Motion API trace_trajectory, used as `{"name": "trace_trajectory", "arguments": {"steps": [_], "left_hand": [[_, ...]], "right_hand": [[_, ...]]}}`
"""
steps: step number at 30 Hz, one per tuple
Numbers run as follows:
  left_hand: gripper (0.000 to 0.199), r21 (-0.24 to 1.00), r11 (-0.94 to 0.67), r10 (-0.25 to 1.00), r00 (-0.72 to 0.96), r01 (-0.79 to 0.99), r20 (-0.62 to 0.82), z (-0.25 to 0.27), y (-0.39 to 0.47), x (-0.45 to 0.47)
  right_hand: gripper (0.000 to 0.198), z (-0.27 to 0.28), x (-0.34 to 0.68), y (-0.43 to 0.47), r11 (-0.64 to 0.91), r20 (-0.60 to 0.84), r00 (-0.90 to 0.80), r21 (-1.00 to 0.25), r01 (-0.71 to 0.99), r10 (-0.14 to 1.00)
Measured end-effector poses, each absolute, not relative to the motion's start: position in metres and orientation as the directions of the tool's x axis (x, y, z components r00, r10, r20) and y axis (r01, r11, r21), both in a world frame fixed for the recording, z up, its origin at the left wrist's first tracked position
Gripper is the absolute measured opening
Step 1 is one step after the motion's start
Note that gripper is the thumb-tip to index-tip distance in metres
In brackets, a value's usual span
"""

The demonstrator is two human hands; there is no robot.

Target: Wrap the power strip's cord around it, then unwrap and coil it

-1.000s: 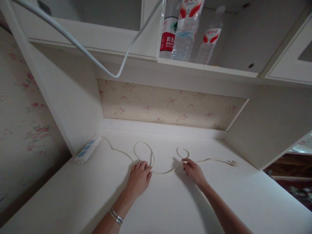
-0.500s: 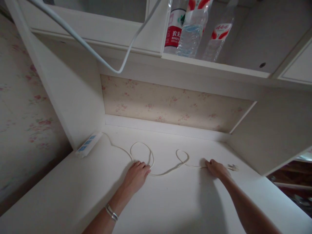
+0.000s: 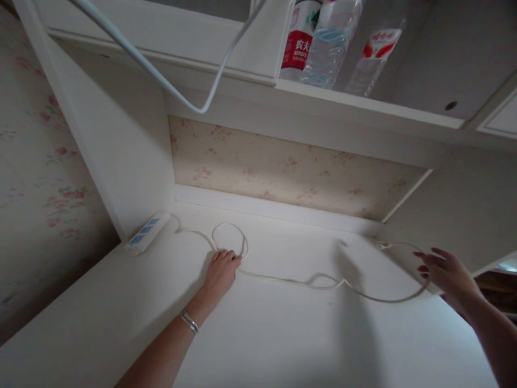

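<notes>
Head view: a white cord [image 3: 278, 278] is laid across the desk [image 3: 258, 339] from a power strip [image 3: 148, 235] with blue patches, set beside the left side panel [image 3: 117, 145]. One loop of it is pinned under the left hand [image 3: 221, 273], whose fingers are bent and closed over the crossing. At the right hand [image 3: 448, 277] the fingers are half curled and parted; the cord is led up to them, but whether it is gripped cannot be told. The plug end [image 3: 382, 246] is seen near the right side panel [image 3: 476, 199]. Above, the cabinet front [image 3: 169, 46] is partly hidden by a pale hanging cable [image 3: 197, 110]. On the shelf [image 3: 367, 102], "农夫" and "NONGFU" can be read on the left bottle's red label [image 3: 298, 51]; the middle bottle [image 3: 329, 46] is cut off by the view's upper edge; on the right bottle [image 3: 375, 62], red characters, seemingly "娃哈哈", are printed.
</notes>
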State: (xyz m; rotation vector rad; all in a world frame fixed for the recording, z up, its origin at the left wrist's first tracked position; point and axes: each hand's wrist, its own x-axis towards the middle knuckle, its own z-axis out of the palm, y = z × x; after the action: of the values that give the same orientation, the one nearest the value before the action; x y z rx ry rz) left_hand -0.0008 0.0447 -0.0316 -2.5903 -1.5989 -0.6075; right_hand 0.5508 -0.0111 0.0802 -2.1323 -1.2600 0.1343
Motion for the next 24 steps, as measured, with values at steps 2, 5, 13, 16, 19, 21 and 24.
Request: {"name": "trace_trajectory", "arguments": {"steps": [2,5,13,16,19,21,24], "left_hand": [[0.027,0.192,-0.484,0.849,0.405,0.854,0.340,-0.032,0.045,0.004],[0.027,0.253,-0.509,0.844,0.419,0.823,0.335,-0.032,0.041,0.010],[0.027,0.254,-0.557,0.821,0.477,0.791,0.314,-0.024,0.028,0.006],[0.016,0.200,-0.594,0.793,0.524,0.780,0.310,-0.024,0.027,0.007],[0.016,0.168,-0.610,0.778,0.547,0.774,0.310,-0.027,0.027,0.007],[0.019,0.171,-0.601,0.788,0.542,0.781,0.292,-0.028,0.028,0.006],[0.022,0.169,-0.588,0.795,0.526,0.791,0.302,-0.025,0.028,0.002]], "right_hand": [[0.048,0.100,0.537,-0.011,-0.154,0.302,0.485,-0.702,0.696,0.821],[0.042,0.124,0.498,0.001,0.078,0.423,0.380,-0.746,0.662,0.823],[0.041,0.150,0.354,0.052,0.306,0.465,0.147,-0.758,0.577,0.873],[0.032,0.148,0.296,0.067,0.358,0.469,-0.056,-0.586,0.727,0.882],[0.028,0.142,0.244,0.078,0.462,0.447,-0.277,-0.386,0.798,0.851],[0.030,0.138,0.215,0.083,0.529,0.403,-0.405,-0.271,0.804,0.821],[0.031,0.134,0.181,0.086,0.594,0.299,-0.551,-0.070,0.801,0.779]]}}
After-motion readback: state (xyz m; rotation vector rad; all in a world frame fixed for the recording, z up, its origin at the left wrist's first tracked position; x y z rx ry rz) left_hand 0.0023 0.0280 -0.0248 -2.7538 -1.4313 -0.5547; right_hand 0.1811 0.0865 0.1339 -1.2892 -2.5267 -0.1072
